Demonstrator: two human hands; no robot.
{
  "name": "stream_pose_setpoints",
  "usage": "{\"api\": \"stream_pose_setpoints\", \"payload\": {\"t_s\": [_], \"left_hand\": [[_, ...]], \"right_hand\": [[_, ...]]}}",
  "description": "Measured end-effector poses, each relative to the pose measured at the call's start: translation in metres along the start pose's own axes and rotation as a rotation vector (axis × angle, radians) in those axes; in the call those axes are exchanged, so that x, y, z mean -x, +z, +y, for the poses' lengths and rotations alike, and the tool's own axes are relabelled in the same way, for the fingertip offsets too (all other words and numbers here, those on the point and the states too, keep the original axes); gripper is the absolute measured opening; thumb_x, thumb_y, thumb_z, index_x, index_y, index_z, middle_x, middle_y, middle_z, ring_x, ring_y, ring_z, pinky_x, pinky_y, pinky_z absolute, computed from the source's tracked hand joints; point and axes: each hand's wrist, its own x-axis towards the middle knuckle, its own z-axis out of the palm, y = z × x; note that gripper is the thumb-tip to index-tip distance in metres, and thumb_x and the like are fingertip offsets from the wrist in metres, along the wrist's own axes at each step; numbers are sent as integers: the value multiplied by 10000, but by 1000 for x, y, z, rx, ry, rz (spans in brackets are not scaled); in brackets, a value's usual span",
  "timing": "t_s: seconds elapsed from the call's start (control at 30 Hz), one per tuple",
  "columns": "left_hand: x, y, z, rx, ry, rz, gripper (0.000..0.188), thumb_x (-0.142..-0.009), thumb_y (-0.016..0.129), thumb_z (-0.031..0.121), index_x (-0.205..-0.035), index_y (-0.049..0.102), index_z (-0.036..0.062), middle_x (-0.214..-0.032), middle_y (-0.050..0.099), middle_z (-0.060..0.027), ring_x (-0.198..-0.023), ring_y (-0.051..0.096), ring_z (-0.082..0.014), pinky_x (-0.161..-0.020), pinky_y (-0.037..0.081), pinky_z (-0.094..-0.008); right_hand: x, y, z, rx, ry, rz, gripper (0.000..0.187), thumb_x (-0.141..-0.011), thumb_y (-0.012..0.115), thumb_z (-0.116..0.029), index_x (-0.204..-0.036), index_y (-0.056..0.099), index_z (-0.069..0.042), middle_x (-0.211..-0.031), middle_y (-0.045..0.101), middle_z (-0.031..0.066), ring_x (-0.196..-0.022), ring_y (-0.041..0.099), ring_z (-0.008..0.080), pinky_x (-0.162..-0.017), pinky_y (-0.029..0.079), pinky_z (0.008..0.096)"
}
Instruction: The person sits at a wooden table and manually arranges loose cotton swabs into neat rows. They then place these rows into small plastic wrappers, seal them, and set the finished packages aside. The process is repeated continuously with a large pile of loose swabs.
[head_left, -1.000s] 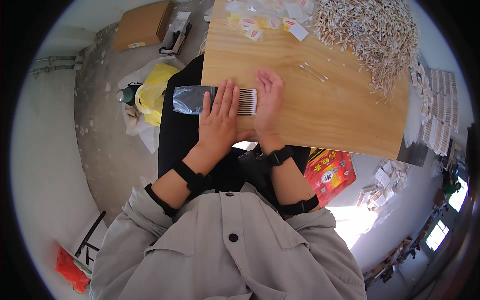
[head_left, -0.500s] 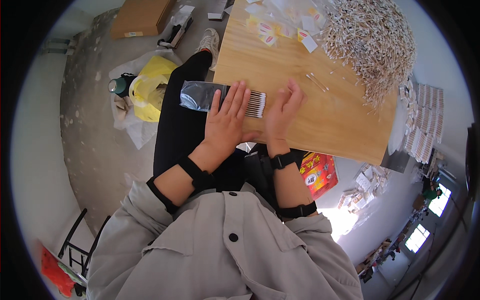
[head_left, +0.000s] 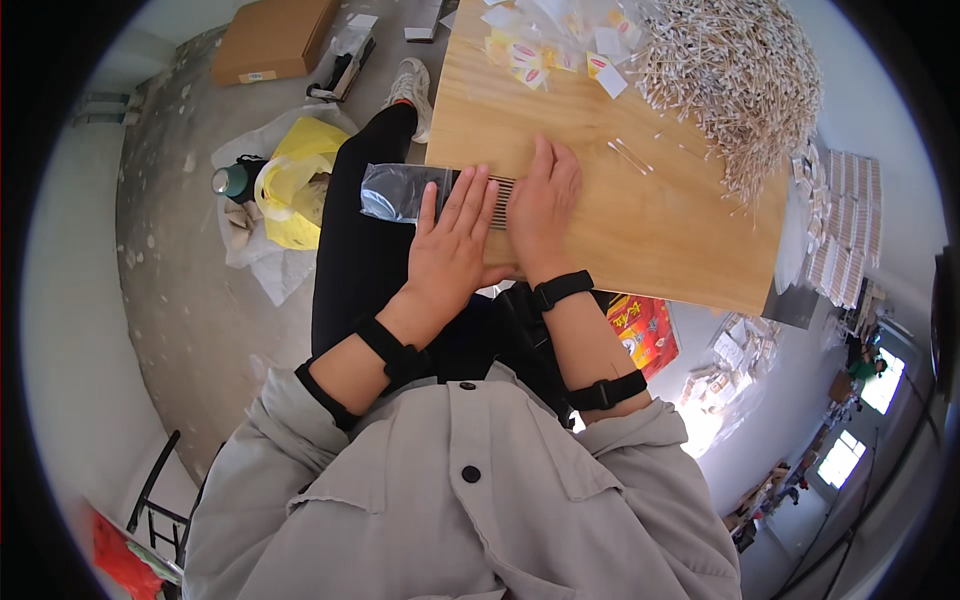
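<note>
A clear plastic bag [head_left: 390, 192] lies across the left edge of the wooden table [head_left: 640, 230], its closed end hanging a little past that edge. My left hand [head_left: 448, 240] rests flat over the bag's mouth with fingers stretched out. A row of cotton swabs [head_left: 503, 206] lies side by side, partly under my left fingers; how far they reach into the bag is hidden. Against the right ends of the swabs stands my right hand [head_left: 545, 205], fingers extended and slightly curved, covering the white tips. Nothing shows in its grip.
A big heap of cotton swabs [head_left: 740, 80] covers the table's far right, with two loose swabs [head_left: 630, 156] nearer me. Small bags and yellow-white cards [head_left: 530, 60] lie at the far edge. Left on the floor are a yellow bag [head_left: 295, 180], a green-capped bottle [head_left: 230, 180] and a cardboard box [head_left: 275, 40].
My right hand has moved left and come up against the swab ends, which showed white tips before. My left hand stays in place on the bag.
</note>
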Motion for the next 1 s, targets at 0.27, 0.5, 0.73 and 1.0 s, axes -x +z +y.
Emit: {"api": "stream_pose_setpoints", "payload": {"t_s": [0.27, 0.5, 0.73, 1.0], "left_hand": [[-3, 2, 0, 90, 6, 36, 1059, -704, 724, 596, -1488, 336, 0, -1574, 308, -132, -1477, 257, -258, -1184, 132, -549], [-7, -34, -38, 136, -113, 230, 425, -757, 760, 213, -1129, 600, 84, -1096, 597, -71, -1076, 560, -255, -984, 358, -454], [-13, -29, -31, -10, -184, 112, 238, -771, 753, 262, -843, 595, 98, -828, 595, -40, -830, 606, -252, -764, 402, -409], [-39, -33, -28, -238, -260, -214, 309, -780, 700, 350, -877, 645, 62, -905, 663, -92, -878, 659, -262, -779, 460, -431]], "right_hand": [[-3, -3, -9, 4, 27, 71, 384, -866, 520, -27, -1248, 522, 12, -1181, 505, 176, -1174, 460, 362, -1055, 342, 486], [0, -2, -8, 18, 71, 50, 354, -880, 514, -34, -1232, 530, 1, -1181, 499, 172, -1178, 460, 350, -1081, 317, 494], [-1, 2, -12, 0, 91, 54, 353, -898, 504, -48, -1248, 529, -10, -1198, 491, 167, -1199, 452, 348, -1101, 297, 507], [-1, 1, -9, -17, 96, 24, 374, -901, 493, -74, -1269, 533, -14, -1237, 477, 158, -1249, 424, 342, -1121, 268, 526]]}}
